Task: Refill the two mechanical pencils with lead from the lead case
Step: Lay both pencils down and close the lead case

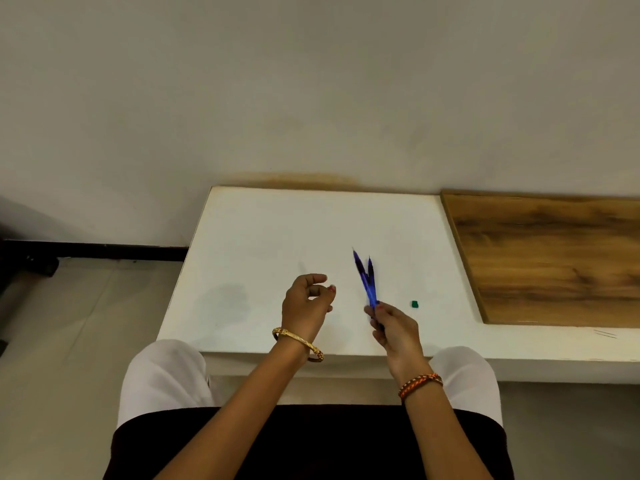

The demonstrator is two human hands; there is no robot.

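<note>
Left of the green cap (415, 304), my right hand (394, 329) grips both pencils (366, 280) together, while my left hand (306, 299) curls loosely, empty, ready to help.

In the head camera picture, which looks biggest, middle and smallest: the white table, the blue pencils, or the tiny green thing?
1. white table
2. blue pencils, both held in the right hand
3. green thing, lying on the table
</note>
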